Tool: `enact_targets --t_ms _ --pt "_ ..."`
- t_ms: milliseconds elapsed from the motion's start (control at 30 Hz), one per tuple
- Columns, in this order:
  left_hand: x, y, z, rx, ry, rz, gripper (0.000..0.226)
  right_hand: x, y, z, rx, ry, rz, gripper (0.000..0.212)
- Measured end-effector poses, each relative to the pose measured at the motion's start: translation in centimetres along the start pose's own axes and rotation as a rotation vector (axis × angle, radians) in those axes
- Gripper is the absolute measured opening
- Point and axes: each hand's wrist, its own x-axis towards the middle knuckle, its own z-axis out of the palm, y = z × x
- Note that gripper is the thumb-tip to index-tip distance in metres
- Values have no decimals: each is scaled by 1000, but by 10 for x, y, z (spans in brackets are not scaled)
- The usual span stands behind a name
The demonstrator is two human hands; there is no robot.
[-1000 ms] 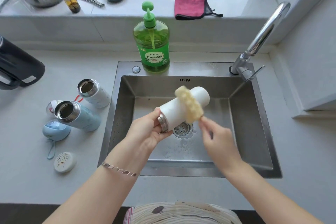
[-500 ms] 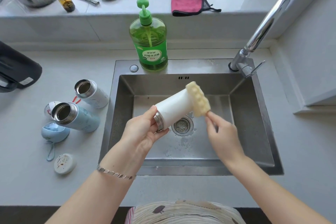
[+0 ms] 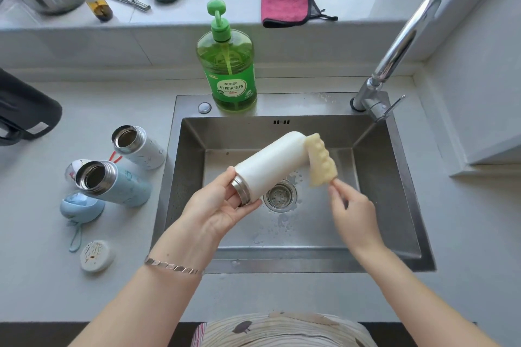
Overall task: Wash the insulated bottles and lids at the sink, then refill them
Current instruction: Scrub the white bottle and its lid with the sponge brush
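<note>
Held bottle (image 3: 270, 163) tilted over sink (image 3: 394, 191), above drain (image 3: 280, 196); sponge (image 3: 321, 160) touching its far end, right side. Soap (image 3: 227, 65) on sink's back rim, tap (image 3: 394, 51) back-right. Counter (image 3: 42, 234) left: rear bottle (image 3: 138, 146), front bottle (image 3: 112, 183), lids (image 3: 81, 207) before them. Cloth (image 3: 284, 7) on sill (image 3: 197, 13).

I have slid the sponge (image 3: 321, 162) along the white bottle (image 3: 270, 162). A second ago it lay across the middle. Now it sits at the far bottom end, and my right grip (image 3: 352, 211) has moved out with it.

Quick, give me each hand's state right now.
Left hand: grips the white bottle at its steel neck.
Right hand: pinches the lower end of the yellow sponge.
</note>
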Motion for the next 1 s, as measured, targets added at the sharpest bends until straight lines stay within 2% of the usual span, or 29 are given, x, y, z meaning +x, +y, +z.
enact_targets --t_ms 133,200,267,333,400,467,533,567,667,767,867,1000 --pt "1 -1 -1 44 15 1 16 -33 -14 13 -18 -237 -288 21" --pt "1 -2 -4 73 9 -3 15 -21 -5 7 -22 -178 -192 19" --pt "1 -3 -8 123 0 -1 14 4 4 -6 -30 -78 12 22" --pt "2 -4 -12 171 -20 -33 13 19 8 -18 64 -61 172 25" --pt "1 -2 -16 230 -66 -97 13 26 7 -22 243 -144 257 35" --pt "1 0 -19 319 -121 -140 14 30 6 -25 383 -311 295 59" --pt "1 4 -19 389 -158 -159 14 32 4 -29 421 -449 332 81" --pt "1 7 -19 410 -173 -166 14 33 4 -30 426 -498 353 85" --pt "3 16 -19 423 -205 -191 17 28 3 -34 445 -625 369 80" --pt "2 20 -18 402 -229 -191 19 22 0 -34 455 -602 370 72" --pt "1 13 -17 504 -257 -44 26 21 -3 -31 461 -503 413 61" --pt "-1 -3 -27 816 -303 375 20 21 -7 -30 525 -436 480 49"
